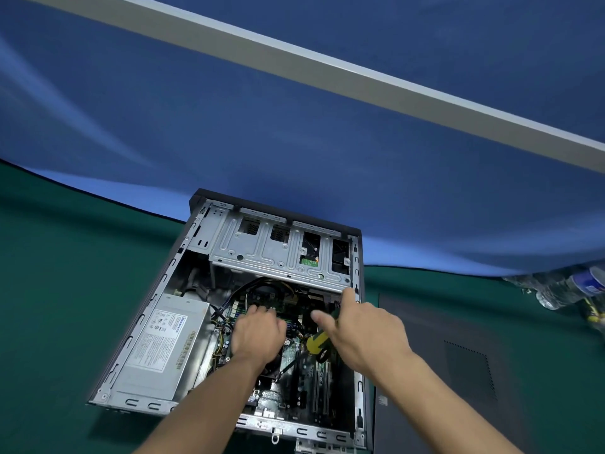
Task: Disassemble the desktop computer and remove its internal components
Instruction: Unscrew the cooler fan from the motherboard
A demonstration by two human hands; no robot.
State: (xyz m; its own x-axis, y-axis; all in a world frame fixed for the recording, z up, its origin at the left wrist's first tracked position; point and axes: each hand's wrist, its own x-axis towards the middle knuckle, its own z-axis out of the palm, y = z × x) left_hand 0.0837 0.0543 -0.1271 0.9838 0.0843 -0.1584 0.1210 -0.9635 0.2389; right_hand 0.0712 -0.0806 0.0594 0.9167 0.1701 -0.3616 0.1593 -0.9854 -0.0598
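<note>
Computer: the open black and silver metal desktop computer case (203, 257) lies flat on the green table mat (65, 257), right in front of me, its long side running from 6 o'clock up to 12 o'clock.
Left hand: my left hand (257, 334) is palm down inside the case, fingers curled on the green circuit board (296, 353). I cannot tell if it grips anything.
Right hand: my right hand (366, 335) is closed loosely around the yellow and black screwdriver (317, 342), first finger pointing to 12 o'clock.
Screwdriver line: its dark shaft slants down to 7 o'clock, toward my left hand.
Nearer hand: the left one, I think; it sits over the middle parts.
Other parts: the grey power supply box (163, 339) is at 9 o'clock of my left hand; the silver drive cage (262, 250) is at 12 o'clock.
</note>
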